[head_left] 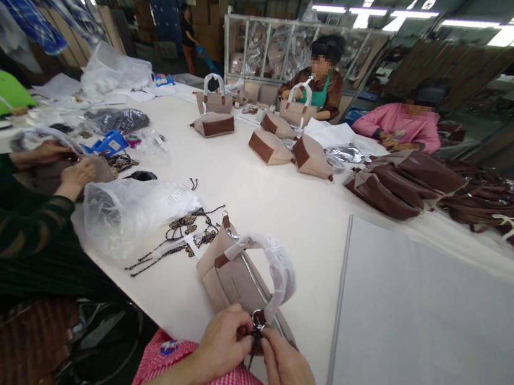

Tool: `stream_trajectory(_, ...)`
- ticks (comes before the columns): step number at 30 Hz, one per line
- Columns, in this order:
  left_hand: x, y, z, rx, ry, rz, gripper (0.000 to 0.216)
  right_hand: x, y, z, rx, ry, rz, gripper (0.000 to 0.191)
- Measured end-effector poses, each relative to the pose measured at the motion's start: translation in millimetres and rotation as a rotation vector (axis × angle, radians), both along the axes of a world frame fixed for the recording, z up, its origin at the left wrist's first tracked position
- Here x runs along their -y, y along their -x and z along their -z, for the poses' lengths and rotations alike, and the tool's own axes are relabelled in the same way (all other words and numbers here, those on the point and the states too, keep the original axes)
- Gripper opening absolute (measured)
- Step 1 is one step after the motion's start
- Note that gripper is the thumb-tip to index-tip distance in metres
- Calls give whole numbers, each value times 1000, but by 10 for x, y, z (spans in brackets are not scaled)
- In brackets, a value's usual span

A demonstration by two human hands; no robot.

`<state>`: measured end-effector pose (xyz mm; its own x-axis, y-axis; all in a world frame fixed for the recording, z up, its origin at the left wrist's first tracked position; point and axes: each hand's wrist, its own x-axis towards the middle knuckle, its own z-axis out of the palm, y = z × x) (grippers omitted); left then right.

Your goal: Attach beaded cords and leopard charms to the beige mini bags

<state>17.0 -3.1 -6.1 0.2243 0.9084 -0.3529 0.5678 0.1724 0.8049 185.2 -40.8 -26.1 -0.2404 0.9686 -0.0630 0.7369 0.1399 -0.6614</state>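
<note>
My left hand point(224, 341) came in from seven o'clock, wrist bent, its fingers curled and pinching the small metal clasp point(258, 322) at the near end of a beige handbag point(232, 274). My right hand point(288, 374) rose from five o'clock, its fingertips closed on the same clasp from the opposite side, so that both hands met at six o'clock on the white table point(309, 224). The handbag lay tilted on its side just beyond my knuckles, its handle point(278, 267) wrapped in white protective film and arching over the clasp. At nine o'clock of the bag sat a clear plastic bag point(130, 211); what it held I could not tell. Patterned chain straps point(181, 236) lay loose between it and the handbag. Farther left, at ten o'clock, a co-worker's hands point(61, 165) in dark green sleeves rested on another bag. At twelve o'clock several finished handbags point(269, 147) lay in a cluster, and at two o'clock dark brown bags point(393, 184) were piled beside a heap of brown straps point(490, 202).
</note>
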Motion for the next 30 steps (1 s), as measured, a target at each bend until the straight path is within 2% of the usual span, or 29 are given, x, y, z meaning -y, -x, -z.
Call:
stream_trajectory(3, 1, -2, 23, 43, -23, -47, 10, -24, -7, 48, 16, -11, 10, 30)
stream_trajectory(8, -2, 14, 99, 153, 106, -108, 7, -50, -33, 86, 13, -62, -13, 27)
stream_trajectory(12, 3, 16, 74, 213, 88, -141, 5, -50, -29, 67, 64, -118, -32, 29)
stream_trajectory(18, 9, 16, 5, 190, 49, -148, 4, -58, 30, 50, 159, -144, -7, 31)
stream_trajectory(24, -1, 32, -23, 39, -19, -128, 6, -54, 16, -23, 186, -132, -54, 27)
stream_trajectory(30, -13, 36, 16, 98, -9, -133, 8, -81, 85, -117, 145, -201, -18, 31)
